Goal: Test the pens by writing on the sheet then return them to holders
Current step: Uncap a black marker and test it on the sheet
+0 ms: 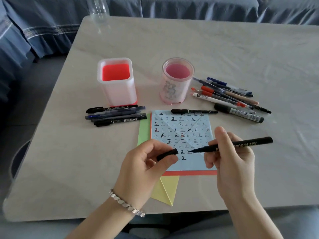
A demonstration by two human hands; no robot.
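One square holder [117, 83] is set at 11 o'clock from the blue sheet [181, 131], one round holder [177, 81] at 12 o'clock. A black cap [167, 154] is pinched by the left hand [145, 163]. A black pen [241, 144] is gripped by the right hand [229, 157], its tip pointed to 9 o'clock over the sheet

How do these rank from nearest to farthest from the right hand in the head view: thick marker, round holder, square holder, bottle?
1. The thick marker, just beyond the right hand.
2. The round holder, mid-table.
3. The square holder, to the left.
4. The bottle, at the far left edge.
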